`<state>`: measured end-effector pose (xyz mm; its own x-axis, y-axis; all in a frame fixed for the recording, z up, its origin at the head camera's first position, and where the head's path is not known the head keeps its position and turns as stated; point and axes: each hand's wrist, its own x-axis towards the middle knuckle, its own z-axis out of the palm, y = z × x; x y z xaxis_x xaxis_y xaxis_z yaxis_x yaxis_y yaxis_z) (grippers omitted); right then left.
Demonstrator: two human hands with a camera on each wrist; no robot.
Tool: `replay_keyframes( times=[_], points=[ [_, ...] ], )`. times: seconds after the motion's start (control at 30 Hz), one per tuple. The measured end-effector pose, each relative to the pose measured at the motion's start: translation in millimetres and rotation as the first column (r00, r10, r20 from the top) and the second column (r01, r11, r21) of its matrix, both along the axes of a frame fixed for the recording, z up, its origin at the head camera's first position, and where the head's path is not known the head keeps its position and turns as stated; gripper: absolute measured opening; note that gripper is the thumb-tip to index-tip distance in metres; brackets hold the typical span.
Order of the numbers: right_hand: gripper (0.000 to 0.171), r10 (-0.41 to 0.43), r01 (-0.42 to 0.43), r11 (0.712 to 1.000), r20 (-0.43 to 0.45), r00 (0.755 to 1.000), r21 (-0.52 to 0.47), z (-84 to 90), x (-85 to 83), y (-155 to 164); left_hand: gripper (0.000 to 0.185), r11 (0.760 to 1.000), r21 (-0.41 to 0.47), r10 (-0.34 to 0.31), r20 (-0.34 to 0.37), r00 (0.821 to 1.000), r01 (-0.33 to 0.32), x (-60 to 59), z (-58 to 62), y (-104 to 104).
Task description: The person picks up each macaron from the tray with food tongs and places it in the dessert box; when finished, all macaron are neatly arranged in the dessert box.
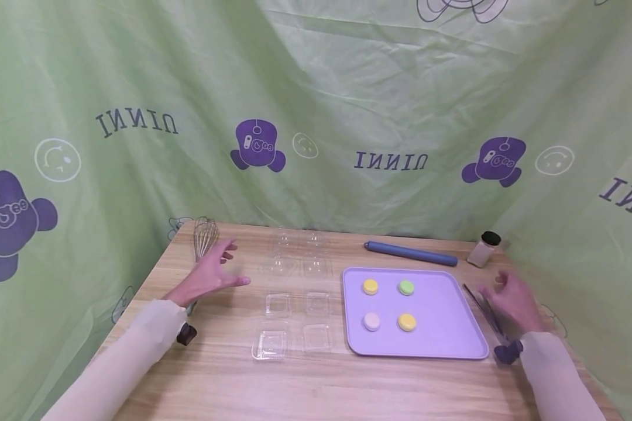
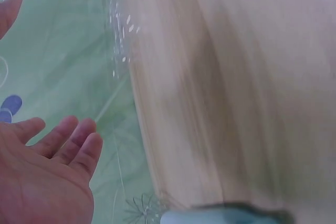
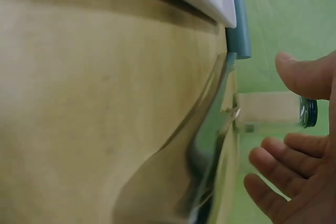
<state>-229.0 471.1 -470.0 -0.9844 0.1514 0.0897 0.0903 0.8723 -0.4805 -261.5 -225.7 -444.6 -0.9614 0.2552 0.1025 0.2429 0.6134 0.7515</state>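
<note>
My left hand [image 1: 213, 278] is held over the whisk [image 1: 206, 237], thumb and fingers spread apart with nothing between them. Over at the right, my right hand [image 1: 513, 298] hovers beside a pair of metal tongs [image 3: 202, 140], its fingers loosely bent and empty. The tongs lie along the right edge of a lilac tray [image 1: 447, 345]. On that tray sit two yellow macarons [image 1: 370, 286], a green macaron [image 1: 406, 287] and a pale pink macaron [image 1: 371, 321]. Several clear plastic boxes [image 1: 272, 344] stand left of the tray, hard to make out against the wood.
Behind the tray lies a blue rolling pin [image 1: 411, 253]. A jar with a black lid [image 1: 481, 250] stands at the back right corner. The wooden table [image 1: 316, 392] is bordered at the back and sides by a green printed curtain [image 1: 316, 193].
</note>
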Motion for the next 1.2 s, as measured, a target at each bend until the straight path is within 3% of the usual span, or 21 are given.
replay_keyframes(
  times=[0.17, 0.43, 0.97, 1.2],
  points=[
    [0.089, 0.004, -0.007, 0.999, 0.054, 0.999, 0.041, -4.2, 5.2, 3, 0.11, 0.999, 0.013, -0.037, 0.013, 0.999, 0.037, 8.3, -4.8, 13],
    [0.088, -0.005, 0.003, 1.0, 0.117, 0.993, 0.014, -5.9, 12.2, 2, 0.097, 0.994, 0.017, -0.108, 0.019, 0.994, 0.108, 19.6, -13.9, 27],
    [0.083, 0.014, -0.02, 0.998, 0.112, 0.994, 0.052, -7.6, 18.3, 1, 0.095, 0.985, -0.003, -0.174, 0.078, 0.982, 0.175, 30.7, -23.4, 44],
    [0.088, 0.006, -0.011, 0.999, 0.134, 0.991, 0.032, -7.8, 15.9, -3, 0.097, 0.977, -0.085, -0.192, 0.065, 0.979, 0.197, 35.1, -29.6, 45]
  ],
)
